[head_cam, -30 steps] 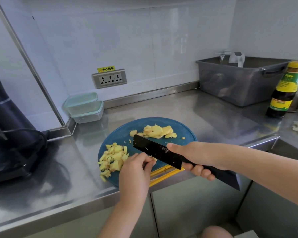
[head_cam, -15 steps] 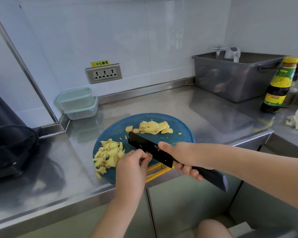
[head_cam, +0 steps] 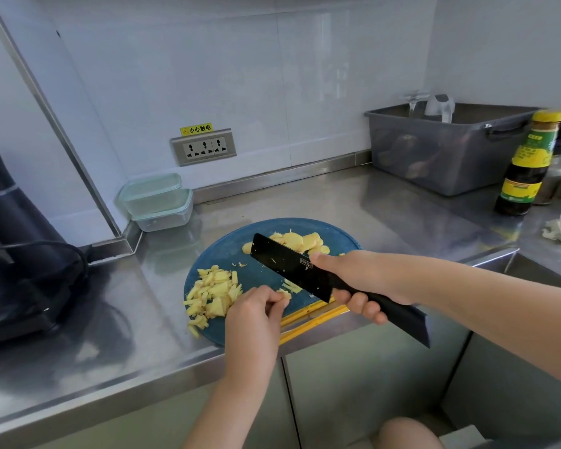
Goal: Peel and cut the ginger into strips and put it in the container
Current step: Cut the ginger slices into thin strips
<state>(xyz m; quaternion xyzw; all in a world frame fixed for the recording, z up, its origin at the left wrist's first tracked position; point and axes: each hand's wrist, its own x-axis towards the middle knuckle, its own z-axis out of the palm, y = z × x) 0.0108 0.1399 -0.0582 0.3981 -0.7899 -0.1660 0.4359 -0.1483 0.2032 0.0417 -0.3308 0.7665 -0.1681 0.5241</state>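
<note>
**Steel counter, ginger part-cut on a blue board**

Stainless-steel counter [head_cam: 386, 202] below a white tiled wall, with a socket plate [head_cam: 203, 147] set in the tiles. Near the front edge, a round blue cutting board [head_cam: 227, 254].

On the board, 2 heaps of peeled ginger, well apart: cut strips [head_cam: 214, 293] at the left, uncut slices [head_cam: 295, 241] at the far side.

Right hand [head_cam: 363, 277] wrapped round the handle of a black knife [head_cam: 289, 267], thumb laid along the flat of the blade. Blade slanted over the board between the 2 heaps; contact with the board not clear.

Left hand [head_cam: 256, 312] curled, fingertips pinching a small ginger piece [head_cam: 285, 294] just beside the cutting edge.

Ginger judged light, stiff and fibrous, probably damp and slippery on the cut faces; thin slices likely to skid under the blade. Best held as a small flat stack, fingertips tucked back from the edge. Loose strips better scooped than pinched.

At the back left corner, 2 clear lidded containers [head_cam: 157, 202], stacked, with no ginger visible inside. At the right, a grey tub [head_cam: 450, 150] and a dark sauce bottle [head_cam: 525, 163]. At the left, a black appliance [head_cam: 13, 254] with its cord.
</note>
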